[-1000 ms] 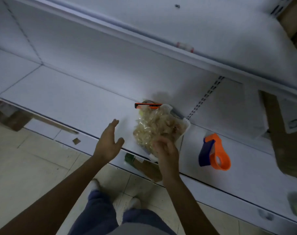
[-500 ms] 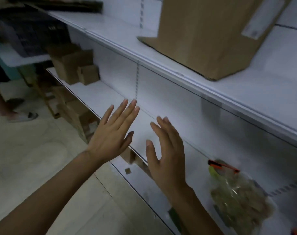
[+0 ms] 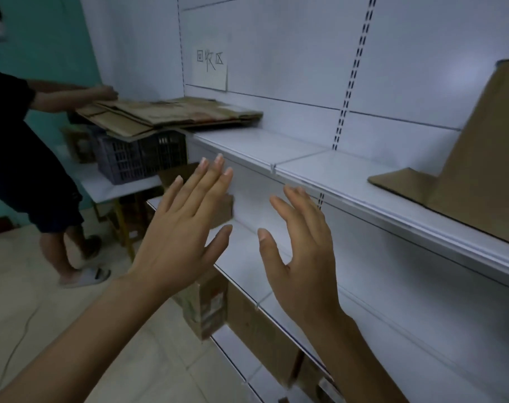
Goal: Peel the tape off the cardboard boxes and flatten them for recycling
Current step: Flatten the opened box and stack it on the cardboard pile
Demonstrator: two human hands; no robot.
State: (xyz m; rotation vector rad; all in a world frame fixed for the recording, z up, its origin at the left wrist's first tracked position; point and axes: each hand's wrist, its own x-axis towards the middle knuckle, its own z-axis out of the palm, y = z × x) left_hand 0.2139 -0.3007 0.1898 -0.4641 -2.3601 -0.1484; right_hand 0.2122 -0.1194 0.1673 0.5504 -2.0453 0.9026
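Tall cardboard box (image 3: pixel 477 181) runs off the right edge; left hand (image 3: pixel 183 237) covers what looks like a small box (image 3: pixel 225 210) behind it.

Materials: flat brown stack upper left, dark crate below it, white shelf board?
Flat brown stack: corrugated cardboard by the look, matte, with creased flaps and layered edges. Dark latticed crate: likely moulded plastic, given its regular grid of holes. White shelf board: probably painted sheet metal, smooth with a faint sheen; not certain.

Paper sign (image 3: pixel 209 71) on white back panel (image 3: pixel 276 53): "回收区" (handwritten, dark strokes).
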